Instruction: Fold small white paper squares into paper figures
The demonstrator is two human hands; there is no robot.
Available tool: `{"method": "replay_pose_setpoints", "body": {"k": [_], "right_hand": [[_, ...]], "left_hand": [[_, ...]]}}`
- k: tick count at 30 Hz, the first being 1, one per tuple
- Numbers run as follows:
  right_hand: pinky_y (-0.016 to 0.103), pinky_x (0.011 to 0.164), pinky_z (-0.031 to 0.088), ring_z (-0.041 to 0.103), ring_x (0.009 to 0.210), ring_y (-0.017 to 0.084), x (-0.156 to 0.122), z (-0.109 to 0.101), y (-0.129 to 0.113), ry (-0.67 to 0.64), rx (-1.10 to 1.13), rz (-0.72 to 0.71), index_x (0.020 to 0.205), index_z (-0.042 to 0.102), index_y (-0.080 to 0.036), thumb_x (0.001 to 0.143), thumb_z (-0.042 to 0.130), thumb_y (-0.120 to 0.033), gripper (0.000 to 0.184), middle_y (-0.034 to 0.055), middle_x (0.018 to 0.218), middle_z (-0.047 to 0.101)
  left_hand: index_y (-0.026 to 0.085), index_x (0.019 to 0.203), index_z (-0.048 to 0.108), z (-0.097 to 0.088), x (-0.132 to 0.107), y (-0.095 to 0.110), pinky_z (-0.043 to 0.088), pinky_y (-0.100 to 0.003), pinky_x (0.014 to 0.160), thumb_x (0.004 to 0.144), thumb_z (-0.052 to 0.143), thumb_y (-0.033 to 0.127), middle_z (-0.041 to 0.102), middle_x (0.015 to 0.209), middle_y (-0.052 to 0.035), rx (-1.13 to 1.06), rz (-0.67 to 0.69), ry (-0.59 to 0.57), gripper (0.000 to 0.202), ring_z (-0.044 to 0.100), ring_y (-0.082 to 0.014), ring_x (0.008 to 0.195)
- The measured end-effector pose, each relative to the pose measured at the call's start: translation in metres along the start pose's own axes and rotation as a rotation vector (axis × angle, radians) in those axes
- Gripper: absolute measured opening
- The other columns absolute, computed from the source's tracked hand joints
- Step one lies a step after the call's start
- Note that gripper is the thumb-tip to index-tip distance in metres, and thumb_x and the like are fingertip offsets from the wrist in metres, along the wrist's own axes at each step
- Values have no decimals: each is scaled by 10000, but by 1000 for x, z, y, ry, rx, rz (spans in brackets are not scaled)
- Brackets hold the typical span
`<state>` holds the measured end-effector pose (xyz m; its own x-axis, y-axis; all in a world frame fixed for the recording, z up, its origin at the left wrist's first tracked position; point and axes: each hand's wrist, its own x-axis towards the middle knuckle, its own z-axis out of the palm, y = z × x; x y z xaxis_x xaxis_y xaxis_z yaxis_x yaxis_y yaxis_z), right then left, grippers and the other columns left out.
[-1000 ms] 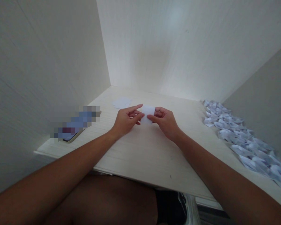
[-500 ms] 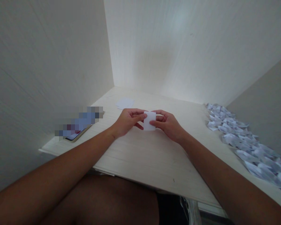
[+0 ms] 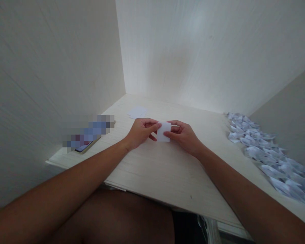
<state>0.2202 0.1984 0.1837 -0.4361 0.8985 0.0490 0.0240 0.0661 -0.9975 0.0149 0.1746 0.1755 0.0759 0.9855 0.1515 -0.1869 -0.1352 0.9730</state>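
A small white rectangle of paper (image 3: 164,135) is held upright between my two hands, above the middle of the table. My left hand (image 3: 141,131) pinches its left edge near the top, thumb on the face toward me. From the other side, my right hand (image 3: 182,136) grips the right edge, its thumb resting on the front. The fingers behind the sheet are partly hidden. Whether the paper is folded I cannot tell. Behind my left hand, several loose white sheets (image 3: 137,112) lie on the table.
Many folded white paper pieces (image 3: 260,145) lie in a long heap along the table's right side. At the left a phone (image 3: 87,144), partly blurred out, lies by the wall. Walls enclose the pale wooden table (image 3: 152,176) at the left, back and right.
The view has shifted slightly, so everything appears a little further right. Both hands keep nearly the same grip on the paper.
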Motion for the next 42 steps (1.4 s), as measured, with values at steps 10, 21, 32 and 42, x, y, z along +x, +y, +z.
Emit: {"method": "replay_pose_setpoints", "body": {"k": [10, 21, 32, 42], "right_hand": [[365, 746, 605, 784, 805, 226, 0, 3, -3, 17, -20, -3, 1112, 688, -194, 706, 907, -316, 477, 79, 936, 838], [341, 743, 596, 776, 824, 210, 0, 5, -1, 12, -13, -15, 1109, 687, -203, 709, 900, -281, 459, 69, 967, 839], [314, 704, 595, 742, 764, 176, 1, 7, -1, 35, -8, 24, 1087, 695, -198, 679, 910, -251, 463, 59, 928, 827], [409, 804, 644, 719, 778, 197, 2, 5, -6, 257, -26, -135, 1273, 575, -239, 684, 909, -408, 698, -14, 827, 715]], "left_hand": [[102, 878, 783, 1, -1, 1, 593, -231, 434, 711, 907, 447, 740, 736, -61, 23, -8, 23, 403, 681, -149, 624], [100, 824, 759, 5, -3, 5, 639, -274, 508, 641, 940, 432, 743, 758, -68, -51, -30, 61, 420, 689, -153, 649], [115, 843, 757, 5, -2, 5, 608, -280, 572, 653, 938, 467, 762, 749, -73, -65, -61, 95, 439, 705, -158, 637], [130, 837, 727, 1, -2, 4, 606, -298, 628, 714, 913, 440, 806, 876, -121, -47, -127, 48, 383, 740, -181, 726]]}}
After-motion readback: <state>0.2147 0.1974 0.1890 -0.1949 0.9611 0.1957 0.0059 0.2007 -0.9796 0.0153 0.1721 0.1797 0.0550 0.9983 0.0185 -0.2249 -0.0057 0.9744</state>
